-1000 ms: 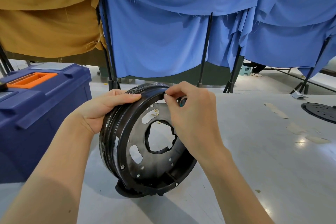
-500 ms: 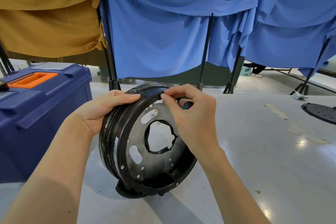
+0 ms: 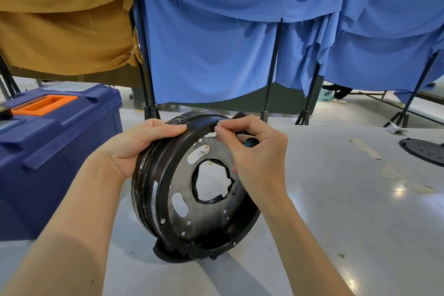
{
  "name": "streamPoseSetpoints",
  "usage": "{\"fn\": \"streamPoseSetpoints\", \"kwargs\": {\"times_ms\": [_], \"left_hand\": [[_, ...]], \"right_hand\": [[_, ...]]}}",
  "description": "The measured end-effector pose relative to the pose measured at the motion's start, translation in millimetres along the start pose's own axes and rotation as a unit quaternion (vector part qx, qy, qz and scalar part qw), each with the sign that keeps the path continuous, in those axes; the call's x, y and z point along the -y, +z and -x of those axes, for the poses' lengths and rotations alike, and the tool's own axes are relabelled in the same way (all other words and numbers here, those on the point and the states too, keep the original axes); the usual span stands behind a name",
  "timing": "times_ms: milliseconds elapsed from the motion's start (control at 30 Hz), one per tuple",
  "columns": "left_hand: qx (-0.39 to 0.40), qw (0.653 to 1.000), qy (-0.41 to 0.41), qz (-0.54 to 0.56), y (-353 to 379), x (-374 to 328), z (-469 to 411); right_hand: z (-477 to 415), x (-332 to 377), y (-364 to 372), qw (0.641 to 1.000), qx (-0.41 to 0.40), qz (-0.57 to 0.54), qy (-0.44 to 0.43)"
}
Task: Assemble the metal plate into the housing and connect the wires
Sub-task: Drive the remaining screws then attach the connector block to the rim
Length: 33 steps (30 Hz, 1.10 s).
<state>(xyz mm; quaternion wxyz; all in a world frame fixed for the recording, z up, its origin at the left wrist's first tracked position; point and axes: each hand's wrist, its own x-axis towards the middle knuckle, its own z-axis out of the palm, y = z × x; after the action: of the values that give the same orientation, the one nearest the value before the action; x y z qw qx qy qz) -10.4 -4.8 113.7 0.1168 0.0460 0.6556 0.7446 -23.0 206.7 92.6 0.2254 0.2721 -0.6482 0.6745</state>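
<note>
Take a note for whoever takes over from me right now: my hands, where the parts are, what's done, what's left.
Hands: left hand grips the upper left rim of the round black housing; right hand pinches a small silvery part at the top rim, a black-and-teal tool handle tucked in its palm.
Parts: housing stands tilted on edge on the grey table; black metal plate with cut-outs sits inside it.
Done: two screws show on the lower rim.
Left: fix the top; wires, none visible.

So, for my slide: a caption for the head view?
Left hand steadies the black housing on edge; right hand pinches a small silvery piece at its rim.
</note>
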Motion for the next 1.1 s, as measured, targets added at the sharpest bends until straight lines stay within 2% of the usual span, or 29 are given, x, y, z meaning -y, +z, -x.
{"fn": "streamPoseSetpoints", "kwargs": {"times_ms": [500,767,967,1100], "left_hand": [[0.001,1.0,-0.002,-0.016,6,-3,0],[-0.003,1.0,-0.003,-0.019,6,-3,-2],[-0.009,1.0,-0.003,-0.011,5,-2,-2],[-0.01,1.0,0.0,-0.007,3,-1,-2]], "right_hand": [[-5,4,0,0.999,-0.015,-0.028,0.029],[4,-11,3,0.992,-0.06,0.073,-0.085],[13,-19,6,0.96,-0.065,0.194,-0.194],[16,-23,10,0.949,-0.074,0.21,-0.222]]}}
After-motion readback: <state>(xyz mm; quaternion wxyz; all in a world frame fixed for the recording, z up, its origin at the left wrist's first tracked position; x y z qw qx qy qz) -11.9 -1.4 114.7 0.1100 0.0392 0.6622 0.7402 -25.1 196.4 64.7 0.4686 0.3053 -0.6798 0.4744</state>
